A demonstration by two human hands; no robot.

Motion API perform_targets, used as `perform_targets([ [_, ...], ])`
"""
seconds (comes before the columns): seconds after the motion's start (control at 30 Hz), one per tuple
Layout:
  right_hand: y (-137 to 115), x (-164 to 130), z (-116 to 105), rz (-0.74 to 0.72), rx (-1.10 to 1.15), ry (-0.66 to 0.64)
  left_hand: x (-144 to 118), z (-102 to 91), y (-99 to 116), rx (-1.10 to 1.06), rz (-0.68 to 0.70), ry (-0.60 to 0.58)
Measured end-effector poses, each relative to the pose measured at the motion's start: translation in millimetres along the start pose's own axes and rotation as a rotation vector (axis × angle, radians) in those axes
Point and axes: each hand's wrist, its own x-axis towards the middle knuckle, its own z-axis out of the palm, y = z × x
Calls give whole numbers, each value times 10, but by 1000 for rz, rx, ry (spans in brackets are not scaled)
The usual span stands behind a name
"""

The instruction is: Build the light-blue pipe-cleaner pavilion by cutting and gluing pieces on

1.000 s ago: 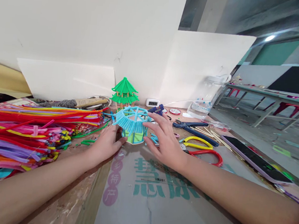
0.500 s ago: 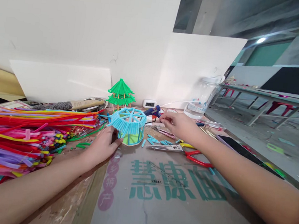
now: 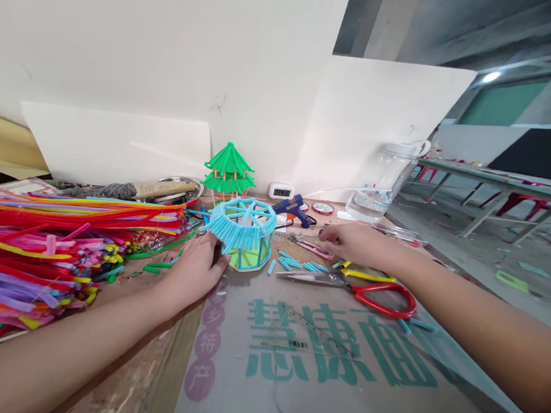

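The table [image 3: 336, 381], covered with printed cardboard, carried a blue pavilion [image 3: 244, 233] near its back. The left hand [image 3: 196, 270] clasped its base; steadying it there seemed wise. The right hand [image 3: 350, 243] hovered, fingers curled, over small pink snips [image 3: 311, 246], its grip unclear.

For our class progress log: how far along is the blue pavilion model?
Done: the blue model has a spoked roof frame, a fringe round it and a green base. In hand: the left hand steadies the model; the right hand reaches among the tools by the scissors. Left: the roof is open between spokes, unlike the green pavilion; cut blue pieces lie unused.
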Motion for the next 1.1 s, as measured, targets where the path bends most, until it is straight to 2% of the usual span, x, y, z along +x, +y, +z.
perform_targets([
  [0.1, 9, 44, 35, 40, -123, 16, -1, 5, -4, 21, -13, -16],
  [0.17, 19, 129, 41, 86, -110, 68, -2, 2, -2, 15, -13, -21],
  [0.3, 69, 432, 51, 102, 132, 165, -1, 1, -6, -4, -4, -10],
  [0.47, 78, 825, 167, 75, 282, 115, 1, 10, -19, -16, 3, -3],
  [0.6, -4, 978, 293, 95, 357, 148, 3, 10, -20, -18, 2, -1],
  [0.73, -71, 988, 309, 96, 409, 169, 4, 16, -26, -34, 8, 11],
  [0.9, -95, 896, 155, 94, 487, 149, -2, 25, -28, -36, 4, 23],
  [1.0, -122, 774, 33, 82, 550, 177, -4, 21, -20, -57, 14, 27],
  [1.1, -193, 535, -81, 128, 587, 274, -3, 16, -12, -66, 24, 35],
])
